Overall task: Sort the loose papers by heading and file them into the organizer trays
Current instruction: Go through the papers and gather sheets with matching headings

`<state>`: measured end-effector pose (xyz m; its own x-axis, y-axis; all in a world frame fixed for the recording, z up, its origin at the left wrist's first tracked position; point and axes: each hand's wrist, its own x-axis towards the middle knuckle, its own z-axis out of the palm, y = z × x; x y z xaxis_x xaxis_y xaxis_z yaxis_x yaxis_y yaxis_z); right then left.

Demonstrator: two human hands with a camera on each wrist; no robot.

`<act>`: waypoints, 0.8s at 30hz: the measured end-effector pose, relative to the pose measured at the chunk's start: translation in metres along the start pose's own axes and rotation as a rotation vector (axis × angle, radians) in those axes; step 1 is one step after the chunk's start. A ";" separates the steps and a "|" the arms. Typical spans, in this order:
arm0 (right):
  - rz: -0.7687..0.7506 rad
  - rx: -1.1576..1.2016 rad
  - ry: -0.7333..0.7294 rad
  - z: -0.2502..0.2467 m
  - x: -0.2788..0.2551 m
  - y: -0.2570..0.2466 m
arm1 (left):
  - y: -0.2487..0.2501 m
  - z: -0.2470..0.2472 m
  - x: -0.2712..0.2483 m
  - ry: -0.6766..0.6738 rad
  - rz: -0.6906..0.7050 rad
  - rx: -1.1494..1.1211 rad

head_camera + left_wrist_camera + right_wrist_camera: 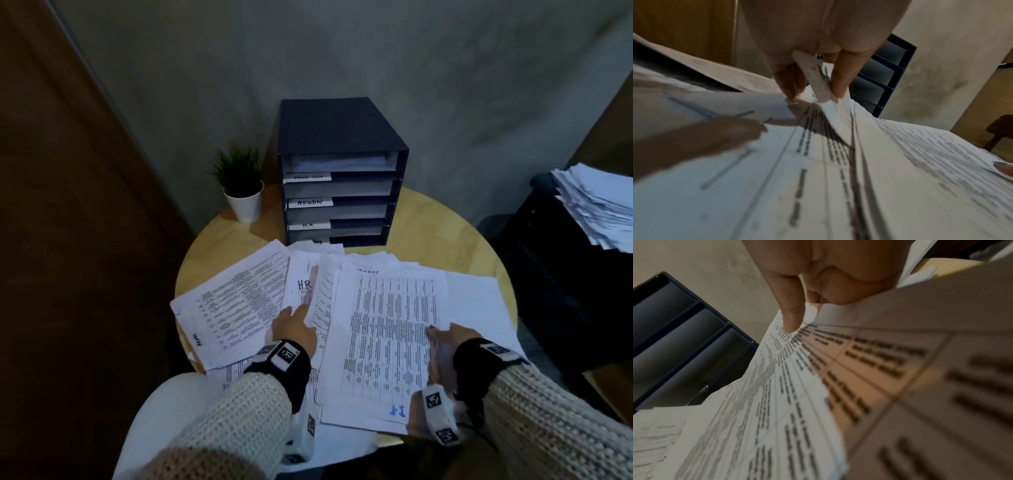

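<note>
I see a round wooden bench (445, 236) against a grey wall. Nearest me, my right grip (448, 346) holds the right edge of a table-printed sheet (387, 335), and at ten o'clock from it my left grip (294, 329) pinches a page edge among the loose papers (239, 301). Beyond, at twelve o'clock, stands the organizer (339, 171), a potted plant (239, 181) just beside it.

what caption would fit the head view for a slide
Both hands, left hand and right hand, lift sheets from the loose papers before the labelled organizer on a round table.
</note>
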<state>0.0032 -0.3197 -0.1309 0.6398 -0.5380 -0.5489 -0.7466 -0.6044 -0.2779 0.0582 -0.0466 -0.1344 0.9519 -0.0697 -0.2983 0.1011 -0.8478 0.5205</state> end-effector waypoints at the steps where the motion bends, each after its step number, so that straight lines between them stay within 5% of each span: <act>1: -0.005 0.020 -0.016 0.000 0.000 0.000 | 0.000 0.001 0.000 -0.014 -0.012 0.008; 9: 0.008 0.118 -0.072 -0.002 0.000 0.002 | -0.003 0.001 0.004 -0.080 -0.029 -0.043; 19: -0.015 0.091 -0.058 0.000 0.003 0.000 | 0.019 -0.005 -0.021 -0.071 0.313 -0.439; 22: -0.021 0.090 -0.052 0.000 0.001 -0.002 | 0.023 -0.005 -0.021 -0.050 0.199 -0.547; 24: -0.016 0.083 -0.049 0.001 0.002 -0.002 | 0.017 -0.007 -0.013 -0.019 0.051 -0.398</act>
<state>0.0058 -0.3189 -0.1320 0.6435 -0.4977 -0.5815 -0.7502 -0.5608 -0.3503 0.0497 -0.0569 -0.1162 0.9535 -0.1191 -0.2769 0.1617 -0.5731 0.8034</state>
